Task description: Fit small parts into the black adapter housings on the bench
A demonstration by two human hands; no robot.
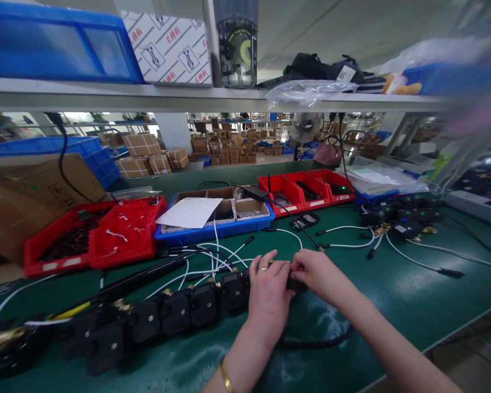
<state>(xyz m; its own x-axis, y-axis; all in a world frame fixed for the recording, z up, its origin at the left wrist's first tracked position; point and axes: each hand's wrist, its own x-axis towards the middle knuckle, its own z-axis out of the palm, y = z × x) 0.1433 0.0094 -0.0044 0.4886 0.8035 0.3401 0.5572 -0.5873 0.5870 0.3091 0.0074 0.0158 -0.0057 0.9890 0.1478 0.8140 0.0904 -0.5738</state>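
Observation:
My left hand [270, 292] curls over a black box-shaped unit [296, 285] at the right end of a row on the bench. Most of that unit is hidden under my fingers. Close beside it, my right hand [317, 273] is closed in a pinch at the unit's upper right side; whatever its fingertips hold is hidden. To the left run several similar black units [175, 312] with small brass fittings. White cables [216, 262] with black ends lie behind them. A black cable [319, 343] curves over the bench in front of my hands.
Behind the units stand red bins [124, 234] of small parts, a blue tray [212, 232] with a paper sheet [190, 212], and more red bins [302, 194]. More black units [407, 226] with cables lie at right. A shelf [237, 98] spans overhead.

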